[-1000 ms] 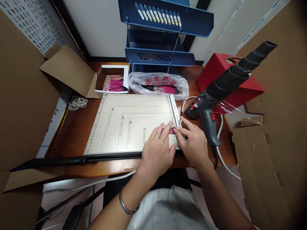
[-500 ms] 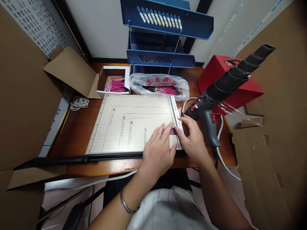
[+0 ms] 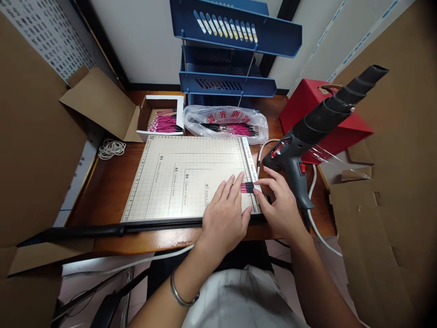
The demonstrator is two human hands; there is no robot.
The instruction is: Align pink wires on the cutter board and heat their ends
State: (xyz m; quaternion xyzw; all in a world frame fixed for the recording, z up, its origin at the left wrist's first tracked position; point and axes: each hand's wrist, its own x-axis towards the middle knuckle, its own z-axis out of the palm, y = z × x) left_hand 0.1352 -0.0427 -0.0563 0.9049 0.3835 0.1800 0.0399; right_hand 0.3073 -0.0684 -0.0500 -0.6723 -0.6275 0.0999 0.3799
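Observation:
A row of thin pink sticks with black ends [image 3: 247, 187] lies on the paper cutter [image 3: 164, 182], against its white edge rail. My left hand [image 3: 225, 205] rests flat over the sticks, fingers stretched out, hiding their left part. Beside their black ends is my right hand [image 3: 278, 198], thumb and fingers apart. Its fingertips are at the rail; whether they touch the sticks is hard to tell. The cutter's black handle [image 3: 85, 231] lies low along the near side, reaching out to the left.
Behind the cutter are an open box [image 3: 143, 116] of similar sticks and a clear plastic bag [image 3: 194, 130] holding more. A heat gun [image 3: 297, 168] stands at the right, before a red box [image 3: 295, 102]. Blue trays [image 3: 225, 84] rise at the back; a coiled white cord [image 3: 111, 149] lies left.
My right hand has drawn slightly right, off the sticks, and its fingers have spread. More of the black ends shows. My left hand has stayed nearly still.

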